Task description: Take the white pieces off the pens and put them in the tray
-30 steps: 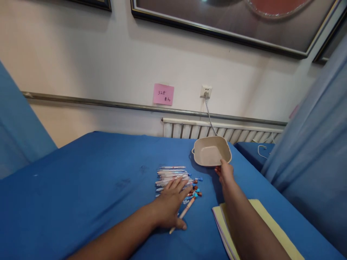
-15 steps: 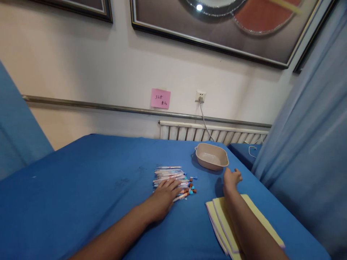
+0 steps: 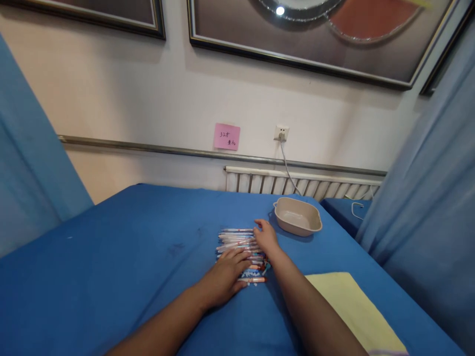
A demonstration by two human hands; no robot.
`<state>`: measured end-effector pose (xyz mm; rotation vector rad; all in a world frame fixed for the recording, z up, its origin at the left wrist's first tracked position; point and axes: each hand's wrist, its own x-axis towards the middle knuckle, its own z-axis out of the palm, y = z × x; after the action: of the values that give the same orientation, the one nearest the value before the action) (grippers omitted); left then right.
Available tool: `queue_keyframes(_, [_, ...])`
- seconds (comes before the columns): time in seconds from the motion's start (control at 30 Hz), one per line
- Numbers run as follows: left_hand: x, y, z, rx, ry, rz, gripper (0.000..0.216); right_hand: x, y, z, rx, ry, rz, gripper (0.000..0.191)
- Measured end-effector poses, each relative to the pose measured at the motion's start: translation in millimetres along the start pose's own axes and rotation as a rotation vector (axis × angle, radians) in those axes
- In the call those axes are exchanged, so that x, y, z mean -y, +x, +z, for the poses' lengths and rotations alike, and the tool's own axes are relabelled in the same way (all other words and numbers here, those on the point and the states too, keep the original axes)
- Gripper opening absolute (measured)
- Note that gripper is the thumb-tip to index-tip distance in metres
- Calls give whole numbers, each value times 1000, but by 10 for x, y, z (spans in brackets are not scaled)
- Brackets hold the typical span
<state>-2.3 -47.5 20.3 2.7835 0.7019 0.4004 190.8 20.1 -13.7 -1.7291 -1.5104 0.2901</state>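
The left hand (image 3: 226, 274) lies palm down over the near part of the bundle of pens (image 3: 235, 238), its fingers extended and slightly parted, thumb at the left end of a single pen (image 3: 256, 280). The right hand (image 3: 266, 238) is at the bundle's right end, fingers bent; whether it pinches a pen, I cannot tell. The bundle sits on the blue sheet (image 3: 111, 277), between the forearms and the wall (image 3: 166, 99), long axes running left to right, brown and blue ends to the right. The single pen, nearest the person, points its brown end right as well; one second ago it lay slanted. Half a second ago the right hand was beside the basin (image 3: 297, 217); now it has come across to the pens. The pens overlap too much to count. Farther out are one basin, upright on the sheet, one yellow cloth (image 3: 356, 306) near the right forearm, one pink note (image 3: 226, 137), one socket (image 3: 281, 133) with one plug, and parts of three picture frames (image 3: 297, 62).
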Motion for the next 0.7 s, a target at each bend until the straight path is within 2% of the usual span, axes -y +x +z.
queue_keyframes(0.13, [4, -11, 13, -16, -43, -25, 46, -35, 128, 162, 113, -66, -19, 37])
queue_keyframes(0.27, [-5, -11, 0, -33, -95, -14, 44, -107, 153, 201, 239, -121, -57, 36])
queue_keyframes(0.33, [58, 36, -19, -81, -116, -34, 43, -132, 155, 191, 278, -137, -71, 34])
queue_keyframes(0.43, [318, 222, -55, -234, -124, -146, 36, -133, 168, 164, 303, -176, -70, 33])
queue_keyframes(0.53, [717, 499, -73, -346, -114, -294, 33, -104, 187, 138, 333, -227, -59, 30])
queue_keyframes(0.63, [1074, 708, -32, -366, -123, -400, 32, -80, 203, 121, 373, -218, -44, 27])
queue_keyframes(0.7, [1228, 756, 26, -337, -139, -432, 31, -76, 211, 116, 394, -198, -39, 23])
